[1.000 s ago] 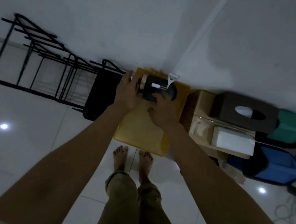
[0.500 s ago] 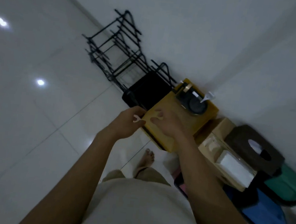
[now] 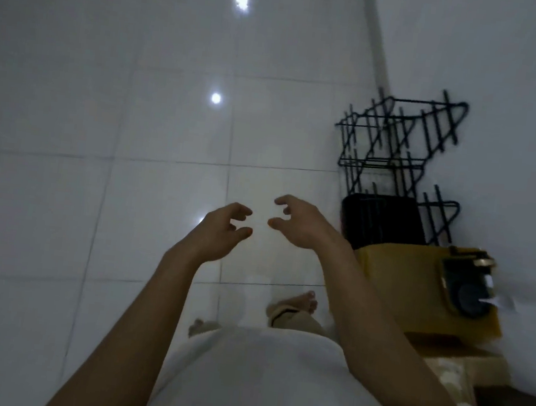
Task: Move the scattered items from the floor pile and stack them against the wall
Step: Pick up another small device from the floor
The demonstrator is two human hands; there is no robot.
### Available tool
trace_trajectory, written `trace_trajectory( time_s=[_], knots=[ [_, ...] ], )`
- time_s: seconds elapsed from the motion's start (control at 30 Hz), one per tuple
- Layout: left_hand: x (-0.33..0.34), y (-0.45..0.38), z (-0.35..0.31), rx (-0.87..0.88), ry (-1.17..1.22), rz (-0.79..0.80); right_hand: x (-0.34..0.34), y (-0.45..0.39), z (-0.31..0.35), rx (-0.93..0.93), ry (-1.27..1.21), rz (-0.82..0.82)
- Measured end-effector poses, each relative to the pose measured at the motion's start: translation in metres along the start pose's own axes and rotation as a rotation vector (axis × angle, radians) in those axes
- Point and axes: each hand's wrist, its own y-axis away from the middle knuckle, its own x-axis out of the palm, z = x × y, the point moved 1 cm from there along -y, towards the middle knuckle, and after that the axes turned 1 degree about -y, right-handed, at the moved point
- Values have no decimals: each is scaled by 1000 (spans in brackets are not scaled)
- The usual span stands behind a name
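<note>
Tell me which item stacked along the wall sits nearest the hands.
The black case, standing on the floor just beyond the right hand. The yellow box sits farther along the wall toward the person, and the black wire rack lies beyond the case.

Head view, steeply down, floorward.

Both arms reach forward, left hand (image 3: 220, 231) and right hand (image 3: 301, 223) empty, fingers loosely curled.

No readable text, labels or numbers anywhere in view.
</note>
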Motion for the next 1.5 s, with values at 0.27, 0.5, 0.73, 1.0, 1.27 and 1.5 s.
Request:
trace_trajectory(
  time_s=[0.27, 0.5, 0.73, 1.0, 1.27, 1.5],
  knots=[
    [-106, 152, 139, -248, 216, -366, 153, 0, 151, -202, 213, 267],
    [-165, 229, 225, -434, 433, -692, 260, -17, 279, -433, 373, 469],
    [-236, 234, 281, -557, 534, -870, 328, -83, 394, -565, 504, 609],
    [-356, 219, 311, -662, 634, -1129, 386, -148, 551, -685, 666, 837],
    [-438, 211, 365, -781, 694, -1227, 457, -197, 654, -762, 719, 955],
    [-542, 209, 462, -795, 665, -1258, 536, -249, 747, -777, 768, 956]
  ],
)
